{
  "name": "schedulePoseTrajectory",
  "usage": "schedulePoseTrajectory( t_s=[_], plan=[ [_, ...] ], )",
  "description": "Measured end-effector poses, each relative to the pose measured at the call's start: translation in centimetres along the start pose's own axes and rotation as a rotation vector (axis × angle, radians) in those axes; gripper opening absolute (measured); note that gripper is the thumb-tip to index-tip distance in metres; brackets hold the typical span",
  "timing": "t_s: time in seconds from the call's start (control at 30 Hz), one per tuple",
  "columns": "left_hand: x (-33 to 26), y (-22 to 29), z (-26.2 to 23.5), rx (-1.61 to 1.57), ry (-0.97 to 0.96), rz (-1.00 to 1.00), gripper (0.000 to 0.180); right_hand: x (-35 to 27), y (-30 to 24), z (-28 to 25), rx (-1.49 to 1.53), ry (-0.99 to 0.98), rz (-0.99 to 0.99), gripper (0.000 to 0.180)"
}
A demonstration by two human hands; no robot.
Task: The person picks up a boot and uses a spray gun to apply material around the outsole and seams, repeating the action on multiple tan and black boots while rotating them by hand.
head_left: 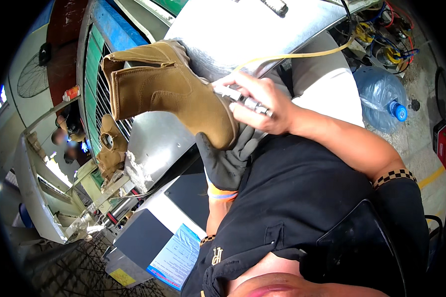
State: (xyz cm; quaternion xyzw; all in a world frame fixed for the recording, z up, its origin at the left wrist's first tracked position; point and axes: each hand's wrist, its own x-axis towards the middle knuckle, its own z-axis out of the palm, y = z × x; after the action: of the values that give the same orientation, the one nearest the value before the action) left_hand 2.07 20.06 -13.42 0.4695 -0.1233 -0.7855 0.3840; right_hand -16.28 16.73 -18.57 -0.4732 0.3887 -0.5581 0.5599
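A tan boot (pixel 166 86) with a side zip lies on its side, its shaft toward the left and its toe toward me. My left hand (pixel 228 166), in a dark grey work glove, is wrapped round the toe from below. Bare, my right hand (pixel 265 101) grips a slim silver pen-like tool (pixel 245 101). The tool's tip is at the boot's sole edge near the forefoot; whether it touches cannot be made out. A thin yellow hose (pixel 302 55) runs from the upper right toward my right hand; where it ends is hidden.
A pale metal worktop (pixel 223 29) lies beyond the boot. More tan boots (pixel 111 146) stand at the left, beside a green slatted rack (pixel 92 69). On the right are a big clear water bottle (pixel 379 96) and tangled wires (pixel 391 47). A person (pixel 72 131) is at the far left.
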Motion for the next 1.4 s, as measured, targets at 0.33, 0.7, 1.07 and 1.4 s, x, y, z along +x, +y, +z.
schedulePoseTrajectory(
  t_s=[0.33, 0.7, 1.07, 1.4],
  plan=[
    [2.4, -0.4, 2.7, 0.034, -0.148, -0.224, 0.088, -1.3, -3.0, -4.5, -0.072, -0.077, 0.05, 0.031],
    [7.2, -1.5, 5.7, -0.089, -0.45, -0.29, 0.105, 1.0, -8.9, -6.1, -0.092, 0.003, 0.372, 0.038],
    [10.7, -2.1, 6.2, -0.332, -0.675, -0.23, 0.092, -1.9, -4.9, -4.0, -0.348, 0.218, -0.053, 0.021],
    [11.1, -2.4, 6.4, -0.218, -0.508, -0.193, 0.1, -4.9, -1.9, -1.7, -0.492, 0.182, -0.177, 0.062]
  ],
)
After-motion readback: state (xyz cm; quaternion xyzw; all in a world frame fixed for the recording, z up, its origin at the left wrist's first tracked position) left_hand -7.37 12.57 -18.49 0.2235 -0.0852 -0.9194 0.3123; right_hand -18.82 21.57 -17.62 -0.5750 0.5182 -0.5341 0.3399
